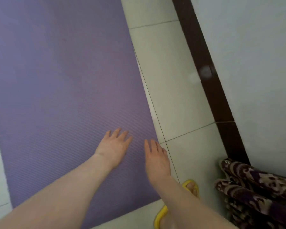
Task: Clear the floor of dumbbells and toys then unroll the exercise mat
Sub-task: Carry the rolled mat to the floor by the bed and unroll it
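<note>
A purple ribbed exercise mat (pixel 61 83) lies flat and unrolled on the pale tiled floor, filling the left and middle of the view. My left hand (pixel 113 146) rests palm down on the mat near its right side, fingers spread. My right hand (pixel 156 158) lies flat beside it at the mat's right edge, fingers extended and holding nothing. No dumbbells or toys are in view.
Pale floor tiles (pixel 175 83) run along the mat's right side up to a dark brown skirting strip (pixel 205 66) and a light wall. A dark patterned cloth (pixel 257 192) sits at the lower right. My foot in a yellow slipper (pixel 191 187) stands on the tiles.
</note>
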